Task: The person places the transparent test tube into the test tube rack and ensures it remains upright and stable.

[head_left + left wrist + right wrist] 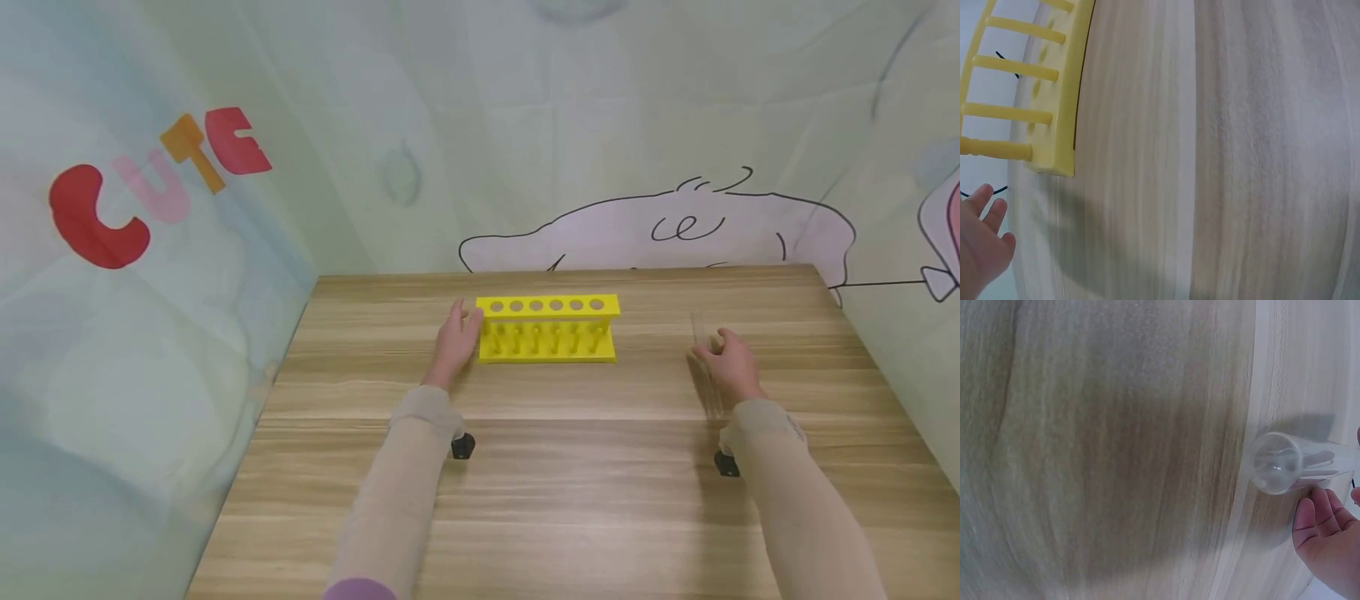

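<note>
A yellow test tube rack (547, 360) stands upright toward the back of the table, its row of round holes on top and pegs below. My left hand (456, 342) is at the rack's left end, fingers loosely extended and right at its edge. The left wrist view shows that hand (982, 244) beside the rack's pegs (1013, 112). Farther right, my right hand (731, 367) has thumb and forefinger on either side of a clear test tube (710, 392), pinching it. Seen from the right wrist, one round end of the tube (1275, 464) faces the camera, close over the table.
The wood-grain table (562, 483) reaches back to a printed cloth backdrop (525, 167) and has another cloth along its left side. Small black devices (462, 446) hang under both wrists.
</note>
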A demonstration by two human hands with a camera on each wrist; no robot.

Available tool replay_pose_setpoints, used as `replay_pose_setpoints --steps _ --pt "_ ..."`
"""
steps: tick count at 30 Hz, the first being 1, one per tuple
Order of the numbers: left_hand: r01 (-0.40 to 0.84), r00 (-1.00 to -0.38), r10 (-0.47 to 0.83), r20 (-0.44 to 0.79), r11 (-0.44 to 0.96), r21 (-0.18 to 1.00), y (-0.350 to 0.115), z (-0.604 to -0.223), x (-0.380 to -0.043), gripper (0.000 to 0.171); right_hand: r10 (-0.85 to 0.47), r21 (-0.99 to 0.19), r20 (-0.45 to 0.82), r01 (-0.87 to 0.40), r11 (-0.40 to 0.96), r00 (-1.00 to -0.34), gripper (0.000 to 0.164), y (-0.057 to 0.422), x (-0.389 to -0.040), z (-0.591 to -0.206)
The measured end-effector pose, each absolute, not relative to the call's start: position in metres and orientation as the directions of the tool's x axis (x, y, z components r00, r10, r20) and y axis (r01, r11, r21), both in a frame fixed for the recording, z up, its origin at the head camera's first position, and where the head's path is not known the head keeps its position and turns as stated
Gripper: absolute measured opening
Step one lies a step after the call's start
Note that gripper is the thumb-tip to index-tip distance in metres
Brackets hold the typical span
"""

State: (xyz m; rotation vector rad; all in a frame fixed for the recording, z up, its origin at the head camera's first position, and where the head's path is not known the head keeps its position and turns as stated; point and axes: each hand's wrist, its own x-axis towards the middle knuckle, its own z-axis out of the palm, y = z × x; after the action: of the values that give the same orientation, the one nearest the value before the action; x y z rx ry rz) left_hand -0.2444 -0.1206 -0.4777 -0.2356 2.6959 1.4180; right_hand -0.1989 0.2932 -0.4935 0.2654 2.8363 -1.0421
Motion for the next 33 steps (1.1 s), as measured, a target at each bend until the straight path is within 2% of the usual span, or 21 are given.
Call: replay_pose_setpoints --steps 13,23,33 --pt "-0.265 -0.961 -0.173 -0.214 0.370 0.891 -0.108 -0.473 -0.256 0.057 0.119 -0.623 -0.163 0.196 0.757 -0.979 0.066 0.295 -0.204 -0.497" --pt "-0.313 -0.942 -0.200 -0.271 0.229 0.922 -0.099 -0.467 -0.254 0.061 0.090 -0.627 -0.226 0.215 0.748 -0.970 0.073 0.294 -0.204 -0.491" --pt "-0.332 -0.925 -0.258 -0.281 0.183 0.925 -0.091 -0.471 -0.262 0.054 0.096 -0.628 -0.210 0.209 0.750 -0.973 0.070 0.294 -0.204 -0.492"
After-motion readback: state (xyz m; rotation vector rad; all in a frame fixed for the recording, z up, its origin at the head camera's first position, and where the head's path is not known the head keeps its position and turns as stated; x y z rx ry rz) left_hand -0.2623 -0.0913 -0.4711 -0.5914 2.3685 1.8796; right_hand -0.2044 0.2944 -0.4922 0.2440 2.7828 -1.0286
